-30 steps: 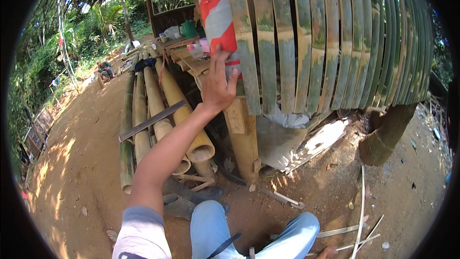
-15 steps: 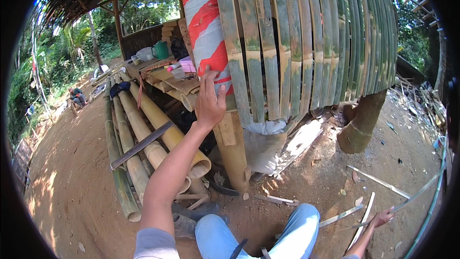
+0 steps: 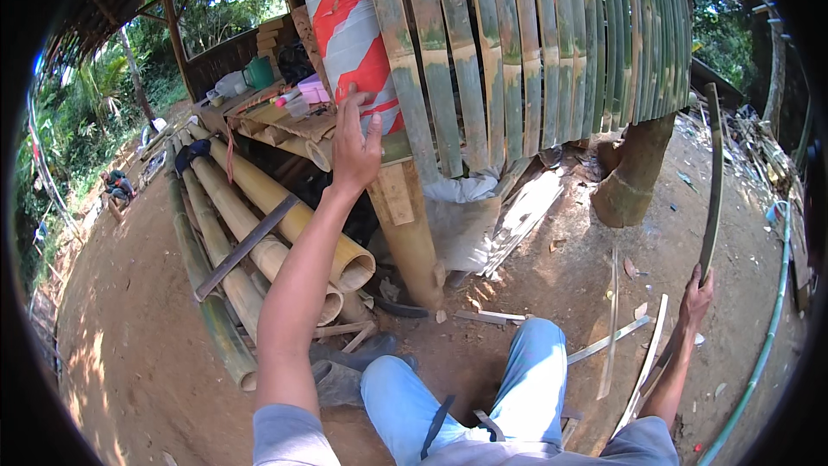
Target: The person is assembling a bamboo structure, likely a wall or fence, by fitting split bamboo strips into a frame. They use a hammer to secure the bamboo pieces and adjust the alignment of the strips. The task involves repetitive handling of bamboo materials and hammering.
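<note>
Up against the red and white striped plastic wrapping (image 3: pixel 354 30) at the structure's corner rests my left hand (image 3: pixel 355 142), fingers stretched out, gripping nothing. The wrapping covers the edge beside a row of upright split bamboo slats (image 3: pixel 509 52), greenish with tan patches. Out at the right, my right hand (image 3: pixel 697 298) is closed around a long, thin, dark bamboo strip (image 3: pixel 714 164). That strip stands nearly upright, its longer part above the fist; part of its lower end is hidden by my forearm.
Bamboo poles (image 3: pixel 233 216) lie at the left, a dark flat blade-like piece (image 3: pixel 246 246) across them. Behind is a cluttered bench (image 3: pixel 267 129) with a green watering can (image 3: pixel 259 73). Loose strips (image 3: pixel 642 362) litter the ground; a green hose-like pole (image 3: pixel 768 336) curves at right.
My right hand has risen from low at the right, swinging the bamboo strip from a slant to nearly upright. My left hand stays on the striped wrapping. The view has shifted slightly.
</note>
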`<state>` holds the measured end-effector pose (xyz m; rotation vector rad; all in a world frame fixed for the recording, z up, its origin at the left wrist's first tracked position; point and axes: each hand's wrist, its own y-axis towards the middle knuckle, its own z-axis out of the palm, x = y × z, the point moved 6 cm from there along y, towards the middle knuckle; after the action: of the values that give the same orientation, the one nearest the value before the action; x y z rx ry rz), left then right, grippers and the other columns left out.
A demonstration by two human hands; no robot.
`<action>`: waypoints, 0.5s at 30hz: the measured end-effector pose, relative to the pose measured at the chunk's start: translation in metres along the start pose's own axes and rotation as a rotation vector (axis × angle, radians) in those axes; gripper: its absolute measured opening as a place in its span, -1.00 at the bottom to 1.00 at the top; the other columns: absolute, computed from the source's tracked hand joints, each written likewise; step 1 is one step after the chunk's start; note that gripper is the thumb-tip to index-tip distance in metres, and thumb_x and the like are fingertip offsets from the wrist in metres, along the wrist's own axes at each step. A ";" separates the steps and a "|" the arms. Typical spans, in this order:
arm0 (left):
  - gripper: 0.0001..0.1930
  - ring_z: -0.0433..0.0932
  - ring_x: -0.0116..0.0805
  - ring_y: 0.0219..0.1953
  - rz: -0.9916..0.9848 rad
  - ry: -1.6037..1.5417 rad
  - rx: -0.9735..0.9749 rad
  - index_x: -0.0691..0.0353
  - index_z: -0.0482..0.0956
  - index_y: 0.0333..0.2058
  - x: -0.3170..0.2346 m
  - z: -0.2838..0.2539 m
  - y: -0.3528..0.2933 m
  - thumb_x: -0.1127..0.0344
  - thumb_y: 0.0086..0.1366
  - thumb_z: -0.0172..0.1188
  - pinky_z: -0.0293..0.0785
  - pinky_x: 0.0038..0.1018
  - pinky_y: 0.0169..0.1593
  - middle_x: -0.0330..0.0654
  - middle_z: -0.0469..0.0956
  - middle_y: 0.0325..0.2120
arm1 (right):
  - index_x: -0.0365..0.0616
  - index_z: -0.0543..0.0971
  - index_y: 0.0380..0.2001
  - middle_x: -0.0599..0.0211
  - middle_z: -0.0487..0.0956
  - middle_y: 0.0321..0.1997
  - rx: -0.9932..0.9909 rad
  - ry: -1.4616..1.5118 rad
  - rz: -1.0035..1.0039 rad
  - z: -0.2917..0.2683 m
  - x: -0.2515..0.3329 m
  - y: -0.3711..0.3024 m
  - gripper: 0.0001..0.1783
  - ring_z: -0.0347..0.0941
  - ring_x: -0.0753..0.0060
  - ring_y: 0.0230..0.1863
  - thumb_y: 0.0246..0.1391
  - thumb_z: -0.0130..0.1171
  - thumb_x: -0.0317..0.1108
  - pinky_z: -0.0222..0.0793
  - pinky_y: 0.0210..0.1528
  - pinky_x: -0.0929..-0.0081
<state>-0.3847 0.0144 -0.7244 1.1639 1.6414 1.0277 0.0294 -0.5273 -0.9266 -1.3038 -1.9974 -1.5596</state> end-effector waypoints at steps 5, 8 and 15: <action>-0.58 0.29 0.10 0.29 -0.157 -0.135 0.075 0.40 0.38 0.05 0.012 0.007 -0.011 0.15 0.41 0.02 0.19 -0.15 0.29 0.20 0.40 0.11 | -0.05 0.32 -0.28 0.48 0.40 -0.60 0.321 0.871 0.179 0.037 0.142 -0.012 -0.80 0.27 0.75 -0.70 0.37 -0.05 -0.18 0.17 -0.73 0.72; -0.61 0.32 0.09 0.29 -0.061 -0.044 0.059 0.37 0.40 0.05 -0.001 -0.005 0.003 0.19 0.41 0.04 0.19 -0.20 0.29 0.17 0.42 0.11 | -0.16 0.30 0.04 0.30 0.53 -0.40 0.466 1.151 -0.055 0.024 0.298 0.012 -0.61 0.45 0.60 -0.58 0.29 -0.01 -0.14 0.45 -0.57 0.63; -0.64 0.42 -0.19 0.13 -0.283 -0.275 0.070 0.32 0.40 0.04 -0.021 -0.018 0.013 0.14 0.51 -0.08 0.29 -0.31 0.23 -0.03 0.46 -0.01 | -0.17 0.46 -0.19 0.43 0.50 -0.50 0.990 1.272 -0.069 0.125 0.311 -0.180 -0.60 0.38 0.68 -0.58 0.41 -0.11 -0.02 0.36 -0.54 0.66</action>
<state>-0.3939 -0.0056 -0.7035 1.0300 1.5744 0.6073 -0.2465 -0.2716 -0.8688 0.1812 -1.4618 -0.7402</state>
